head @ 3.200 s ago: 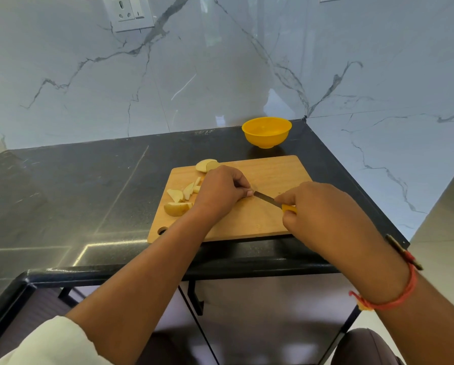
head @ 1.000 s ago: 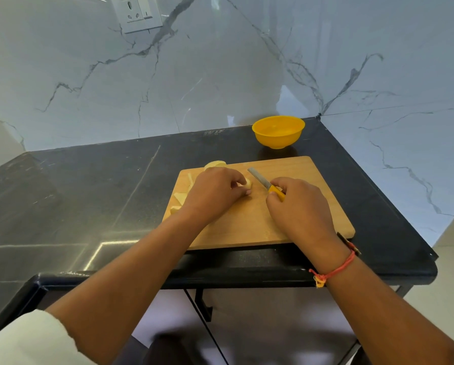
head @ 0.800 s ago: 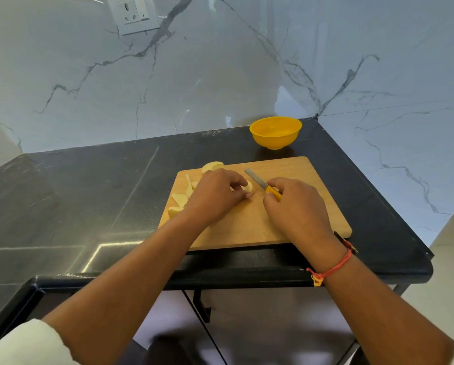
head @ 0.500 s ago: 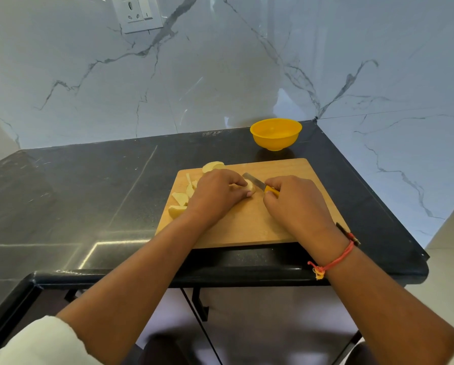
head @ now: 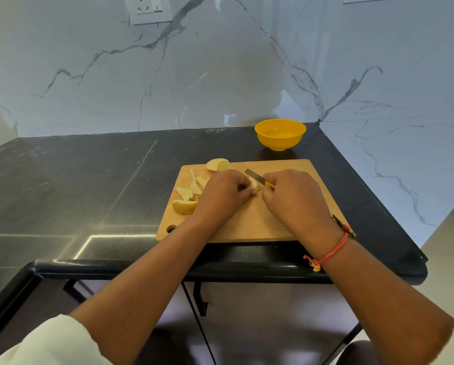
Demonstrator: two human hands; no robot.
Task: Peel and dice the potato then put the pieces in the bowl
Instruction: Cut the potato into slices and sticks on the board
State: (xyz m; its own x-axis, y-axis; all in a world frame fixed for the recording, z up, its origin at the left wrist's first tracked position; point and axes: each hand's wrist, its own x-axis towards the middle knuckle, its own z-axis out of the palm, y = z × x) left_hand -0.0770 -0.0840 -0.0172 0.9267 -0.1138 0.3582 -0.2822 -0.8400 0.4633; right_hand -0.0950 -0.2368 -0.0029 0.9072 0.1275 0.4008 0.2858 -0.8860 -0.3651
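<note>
On the wooden cutting board [head: 260, 225], my left hand [head: 222, 193] curls over a pale potato piece [head: 252, 183] and pins it down. My right hand [head: 293, 197] grips a knife [head: 255, 177] by its yellow handle, and the blade lies across that piece. Several cut potato wedges [head: 185, 200] lie on the board's left part. A larger potato chunk [head: 217, 164] sits at the board's far edge. The yellow bowl [head: 280, 134] stands beyond the board near the wall corner; it looks empty.
The black stone counter [head: 89, 185] stretches left of the board. Marble walls close the back and right sides. The counter's front edge [head: 220, 270] runs just below the board. A wall socket [head: 148, 9] is at the top left.
My right hand has come in toward my left hand, and the knife blade has gone from beside the piece to across it. My left hand stays on the potato piece.
</note>
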